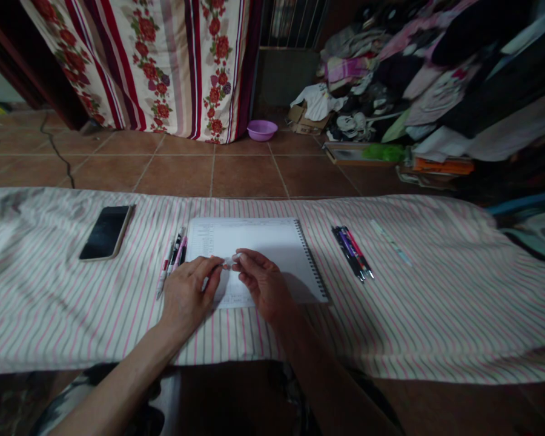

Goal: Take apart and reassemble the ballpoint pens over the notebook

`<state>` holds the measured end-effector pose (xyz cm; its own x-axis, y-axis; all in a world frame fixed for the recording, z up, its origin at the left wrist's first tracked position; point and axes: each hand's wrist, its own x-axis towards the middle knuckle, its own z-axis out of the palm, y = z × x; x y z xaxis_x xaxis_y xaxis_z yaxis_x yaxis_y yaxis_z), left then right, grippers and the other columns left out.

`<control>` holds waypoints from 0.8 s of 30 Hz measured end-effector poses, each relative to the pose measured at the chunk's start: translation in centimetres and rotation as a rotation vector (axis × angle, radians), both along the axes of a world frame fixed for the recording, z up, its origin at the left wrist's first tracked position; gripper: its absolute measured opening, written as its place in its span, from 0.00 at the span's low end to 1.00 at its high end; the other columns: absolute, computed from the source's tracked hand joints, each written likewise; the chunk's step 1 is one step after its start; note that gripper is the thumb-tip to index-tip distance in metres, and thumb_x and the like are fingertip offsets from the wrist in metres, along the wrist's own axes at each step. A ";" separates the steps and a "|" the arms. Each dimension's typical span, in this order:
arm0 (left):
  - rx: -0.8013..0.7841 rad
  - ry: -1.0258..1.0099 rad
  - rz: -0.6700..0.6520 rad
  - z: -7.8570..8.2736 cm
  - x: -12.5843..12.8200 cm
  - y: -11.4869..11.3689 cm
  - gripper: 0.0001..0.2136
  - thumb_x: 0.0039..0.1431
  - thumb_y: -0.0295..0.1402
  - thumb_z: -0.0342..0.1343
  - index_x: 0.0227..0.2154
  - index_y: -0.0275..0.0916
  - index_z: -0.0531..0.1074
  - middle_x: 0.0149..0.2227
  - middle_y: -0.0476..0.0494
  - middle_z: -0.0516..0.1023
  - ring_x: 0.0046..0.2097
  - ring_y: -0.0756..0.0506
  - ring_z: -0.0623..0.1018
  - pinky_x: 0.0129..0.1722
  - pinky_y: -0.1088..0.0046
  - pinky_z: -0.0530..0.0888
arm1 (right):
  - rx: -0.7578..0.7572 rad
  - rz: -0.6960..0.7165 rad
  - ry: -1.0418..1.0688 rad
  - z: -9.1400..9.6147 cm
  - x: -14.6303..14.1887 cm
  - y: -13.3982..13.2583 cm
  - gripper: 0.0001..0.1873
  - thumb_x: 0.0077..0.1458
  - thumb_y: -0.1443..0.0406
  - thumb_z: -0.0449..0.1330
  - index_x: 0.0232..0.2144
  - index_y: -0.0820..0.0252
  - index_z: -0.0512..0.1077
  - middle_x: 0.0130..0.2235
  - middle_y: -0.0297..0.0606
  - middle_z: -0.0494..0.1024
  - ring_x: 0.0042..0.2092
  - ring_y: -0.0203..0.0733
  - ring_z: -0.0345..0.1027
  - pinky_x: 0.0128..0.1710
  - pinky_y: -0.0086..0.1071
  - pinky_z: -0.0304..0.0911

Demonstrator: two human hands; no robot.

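Left hand (188,297) and right hand (263,284) pinch one small white piece (229,261) between closed fingertips over one spiral notebook (272,242) near the striped cloth's (436,290) far edge, between one phone (105,232), a left pen cluster (175,257) and a right pen cluster (352,251).

Bare forearms (131,363), dark patterned garment (161,402)

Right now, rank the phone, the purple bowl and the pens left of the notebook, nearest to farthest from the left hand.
1. Pens, beside the left hand.
2. Phone, farther left on the cloth.
3. Purple bowl, far off on the floor.
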<state>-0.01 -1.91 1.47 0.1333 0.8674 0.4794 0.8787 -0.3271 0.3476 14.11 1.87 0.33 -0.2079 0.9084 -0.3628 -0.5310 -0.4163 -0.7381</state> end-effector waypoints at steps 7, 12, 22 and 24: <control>-0.050 -0.016 0.030 0.1 0.1 -0.1 0.09 0.58 0.31 0.48 0.38 0.37 0.70 0.33 0.44 0.78 0.34 0.46 0.77 0.32 0.71 0.72 | 0.019 0.012 -0.029 -0.1 0.0 -0.1 0.09 0.40 0.63 0.65 0.28 0.56 0.75 0.28 0.31 0.78 0.30 0.32 0.72 0.25 0.22 0.59; -0.028 -0.026 -0.011 0.0 0.0 -0.1 0.09 0.58 0.30 0.47 0.37 0.37 0.70 0.33 0.43 0.77 0.35 0.46 0.77 0.35 0.70 0.73 | 0.035 0.011 -0.087 -0.2 0.1 0.0 0.10 0.40 0.62 0.65 0.29 0.56 0.75 0.29 0.32 0.78 0.31 0.34 0.72 0.25 0.23 0.59; -0.057 -0.050 -0.019 -0.3 -0.1 0.1 0.09 0.58 0.30 0.47 0.40 0.38 0.69 0.34 0.45 0.77 0.35 0.47 0.76 0.33 0.71 0.73 | 0.183 -0.018 -0.251 0.2 0.1 -0.1 0.09 0.42 0.62 0.63 0.29 0.56 0.74 0.29 0.33 0.79 0.31 0.37 0.73 0.27 0.27 0.63; -0.051 -0.062 -0.029 -0.3 -0.1 0.2 0.09 0.59 0.30 0.47 0.40 0.38 0.70 0.33 0.45 0.77 0.35 0.47 0.76 0.32 0.72 0.72 | 0.205 -0.017 -0.274 0.2 0.1 -0.1 0.08 0.42 0.62 0.63 0.29 0.57 0.74 0.28 0.34 0.79 0.31 0.38 0.74 0.27 0.27 0.63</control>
